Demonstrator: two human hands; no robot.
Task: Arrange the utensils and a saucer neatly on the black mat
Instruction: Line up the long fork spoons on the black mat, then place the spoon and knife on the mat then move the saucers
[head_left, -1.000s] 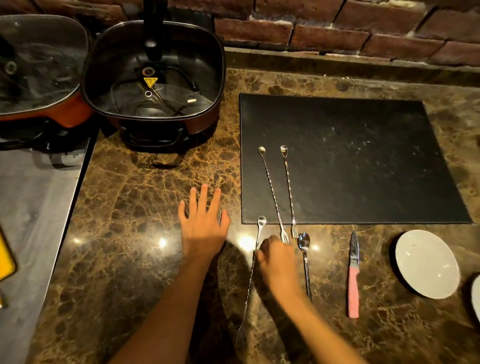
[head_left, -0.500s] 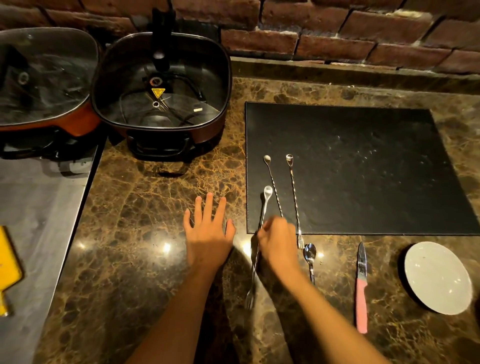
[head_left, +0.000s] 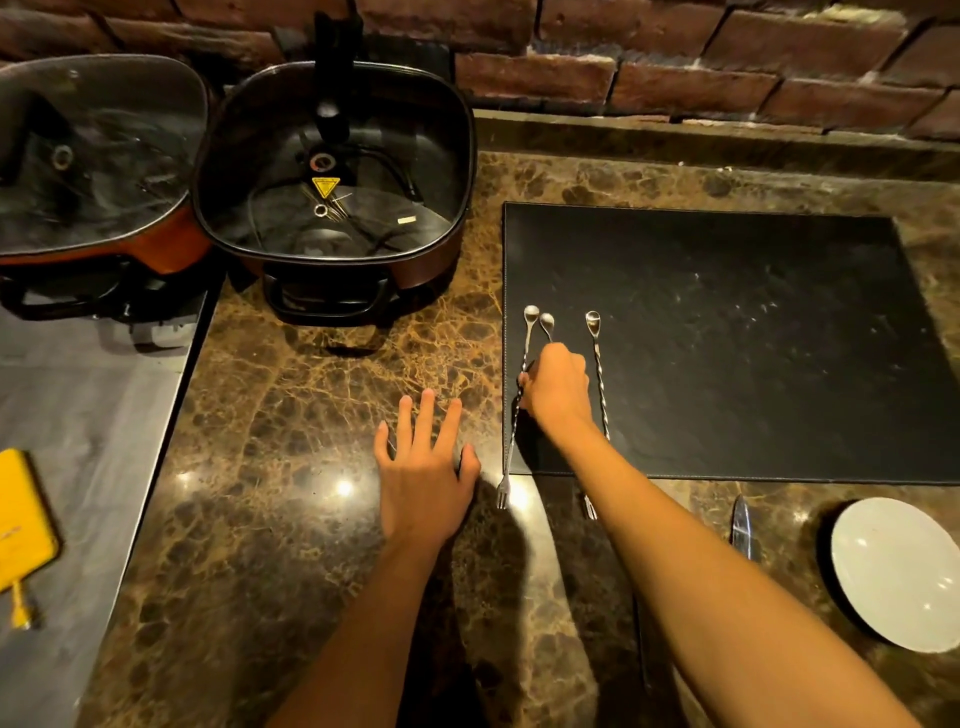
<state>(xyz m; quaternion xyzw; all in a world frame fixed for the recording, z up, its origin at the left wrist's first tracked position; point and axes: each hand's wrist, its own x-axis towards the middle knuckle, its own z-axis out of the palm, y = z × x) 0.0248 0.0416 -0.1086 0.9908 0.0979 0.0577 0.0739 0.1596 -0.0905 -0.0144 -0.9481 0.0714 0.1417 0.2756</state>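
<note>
1 rectangular black textured mat (head_left: 727, 332) on the brown marble counter (head_left: 322, 415); 2 square glass-lidded pans (head_left: 332, 171); 1 round white saucer (head_left: 893, 571) off the mat; 3 twisted steel bar spoons (head_left: 597, 364) overhang its left near edge. Right hand (head_left: 556, 389) grips the leftmost; left hand (head_left: 426, 467) lies spread flat.

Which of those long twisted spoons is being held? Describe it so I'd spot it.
Find the black mat on the marble counter. Along its left edge lie three long twisted bar spoons. The held bar spoon is leftmost, in the right hand, and its forked end overhangs the mat's near edge.
</note>
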